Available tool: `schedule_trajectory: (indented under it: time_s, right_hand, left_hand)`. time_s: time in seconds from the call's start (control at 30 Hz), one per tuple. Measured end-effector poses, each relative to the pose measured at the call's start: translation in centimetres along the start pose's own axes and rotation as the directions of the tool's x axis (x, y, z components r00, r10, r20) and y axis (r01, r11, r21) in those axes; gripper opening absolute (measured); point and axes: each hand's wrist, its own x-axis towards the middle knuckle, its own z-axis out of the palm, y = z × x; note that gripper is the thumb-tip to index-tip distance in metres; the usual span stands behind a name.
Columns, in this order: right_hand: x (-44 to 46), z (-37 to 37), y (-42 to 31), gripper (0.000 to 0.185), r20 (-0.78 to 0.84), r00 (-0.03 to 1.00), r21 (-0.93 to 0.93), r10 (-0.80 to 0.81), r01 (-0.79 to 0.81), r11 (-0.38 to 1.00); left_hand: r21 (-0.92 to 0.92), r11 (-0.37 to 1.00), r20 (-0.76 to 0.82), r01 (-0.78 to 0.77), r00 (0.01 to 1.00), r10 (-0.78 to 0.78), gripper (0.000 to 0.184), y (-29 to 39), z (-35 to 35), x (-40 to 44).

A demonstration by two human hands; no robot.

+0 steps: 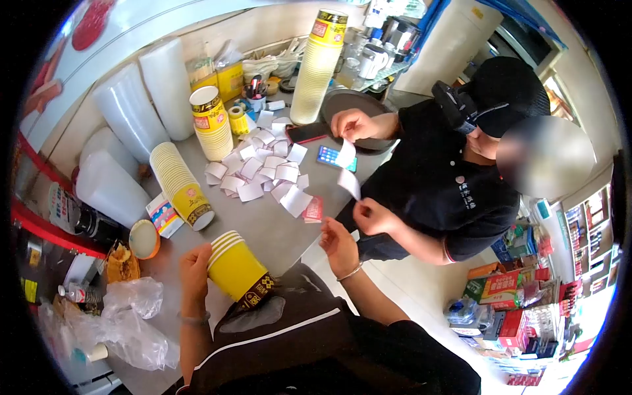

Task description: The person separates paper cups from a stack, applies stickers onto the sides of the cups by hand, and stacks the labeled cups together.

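Note:
A short stack of yellow paper cups (236,268) lies tilted against my apron at the table's edge, rims toward the upper left. My left hand (195,271) is closed at the cups' rim, its thumb side against them. My right hand (340,248) hovers just below a small red card (313,209), fingers loosely bent and apart, with nothing visible in them. Curled white paper slips (263,164) lie in a loose pile beyond the card. Across the corner, a co-worker's hands (373,217) hold white slips.
Tall cup stacks (311,79) stand at the back; another cup stack (179,184) lies on its side at left. Plastic lids (131,108) line the wall. A phone (336,158) lies by the co-worker. Plastic bags (135,322) and an orange-sided tub (144,239) sit left.

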Motion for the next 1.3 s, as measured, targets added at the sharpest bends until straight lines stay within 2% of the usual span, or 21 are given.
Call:
schedule_trajectory:
  time_s: [0.13,0.2,0.27,0.33,0.37,0.43,0.5,0.6,0.63,0.73,0.77,0.87,0.9,0.93,1.0,1.03,1.07,1.13,1.17,1.23,1.3]
  right_hand:
    - [-0.7,1.2,-1.2,0.025,-0.026,0.998,-0.037,-0.049,0.048,0.998]
    - [-0.1,1.8,-2.7,0.023,0.052,0.929,-0.198,-0.366,0.369,0.908]
    - [1.7,2.6,-5.6,0.021,0.045,0.841,-0.406,-0.539,0.508,0.759]
    - [2.4,3.8,-8.8,0.020,0.073,0.907,-0.493,-0.415,0.395,0.775]
    - [3.4,3.7,-9.0,0.024,0.087,0.931,-0.438,-0.354,0.354,0.826]
    - [4.1,4.6,-9.3,0.029,0.191,0.868,-0.715,-0.458,0.443,0.541]
    - [3.8,6.6,-9.9,0.034,0.279,0.799,-0.867,-0.532,0.448,0.218]
    - [5.3,6.8,-9.9,0.032,0.301,0.748,-0.929,-0.591,0.371,-0.003]
    - [5.9,6.3,-9.8,0.030,0.308,0.760,-0.925,-0.572,0.381,0.008]
    - [6.1,5.2,-9.8,0.029,0.168,0.900,-0.902,-0.403,0.305,0.305]
    - [6.5,4.4,-9.5,0.027,0.181,0.924,-0.797,-0.337,0.338,0.500]
    - [4.5,6.3,-8.5,0.019,0.094,0.994,-0.347,-0.058,0.087,0.934]
    - [5.5,4.9,-7.0,0.016,0.167,0.983,-0.257,0.074,-0.029,0.966]
    - [5.0,5.6,-6.0,0.017,0.166,0.973,-0.323,0.160,-0.100,0.941]
    - [4.9,5.1,-2.0,0.017,0.308,0.950,-0.259,0.045,0.038,0.965]
    - [2.2,7.4,-1.0,0.018,0.273,0.956,-0.127,0.110,-0.078,0.989]
    - [2.5,6.2,1.1,0.020,0.343,0.922,-0.070,0.181,-0.167,0.983]
    - [0.0,8.5,2.2,0.023,0.375,0.903,-0.102,0.212,-0.187,0.977]
    - [-0.7,8.9,3.1,0.023,0.367,0.906,-0.227,0.211,-0.133,0.965]
    - [-1.6,9.5,4.4,0.024,0.361,0.911,-0.459,0.201,-0.014,0.888]
    - [-1.4,9.6,4.8,0.022,0.390,0.872,-0.517,0.295,-0.058,0.854]
  left_hand:
    - [-0.071,0.997,0.012,0.010,1.000,-0.009,0.029,-0.9,-0.3,0.2]
    - [-0.057,0.998,-0.001,0.028,1.000,-0.028,0.029,-0.9,-0.5,0.3]
    - [-0.021,0.998,-0.015,0.057,0.998,-0.057,0.029,-0.8,-0.5,0.3]
    - [-0.028,0.997,-0.054,0.066,0.996,-0.067,0.029,-0.7,-0.2,0.4]
    - [-0.032,0.997,-0.073,0.066,0.995,-0.068,0.029,-0.7,-0.2,0.5]
    - [-0.004,0.999,-0.080,0.047,0.996,-0.047,0.029,-1.0,-0.5,1.0]
    - [0.000,0.998,-0.114,0.063,0.992,-0.062,0.029,-1.5,-0.5,1.4]
    - [-0.013,0.996,-0.156,0.083,0.984,-0.084,0.029,-1.8,-0.7,1.9]
    - [-0.012,0.998,-0.143,0.062,0.988,-0.063,0.029,-1.9,-1.0,2.1]
    - [0.018,0.995,-0.129,0.098,0.987,-0.095,0.028,-1.5,-1.4,2.3]
    - [0.035,0.991,-0.134,0.128,0.983,-0.122,0.027,-1.2,-1.5,2.2]
    - [0.151,0.973,0.034,0.172,0.983,-0.179,0.026,-1.4,-2.1,2.4]
    - [0.107,0.975,0.088,0.193,0.975,-0.203,0.025,-1.1,-2.0,2.2]
    - [0.060,0.975,0.147,0.213,0.965,-0.219,0.026,-1.1,-1.8,1.9]
    - [-0.029,0.977,0.247,0.211,0.949,-0.198,0.030,-1.8,-2.0,1.2]
    - [-0.077,0.974,0.305,0.212,0.935,-0.180,0.035,-2.1,-1.9,0.7]
    - [-0.098,0.969,0.315,0.226,0.931,-0.185,0.037,-2.1,-1.5,0.1]
    - [-0.140,0.957,0.337,0.254,0.921,-0.196,0.042,-1.9,-0.9,-1.5]
    - [-0.189,0.956,0.358,0.223,0.923,-0.145,0.041,-2.6,-0.6,-1.9]
    - [-0.210,0.945,0.298,0.252,0.937,-0.184,0.036,-3.5,-0.2,-2.8]
    - [-0.213,0.940,0.275,0.268,0.939,-0.205,0.033,-3.7,-0.1,-3.3]
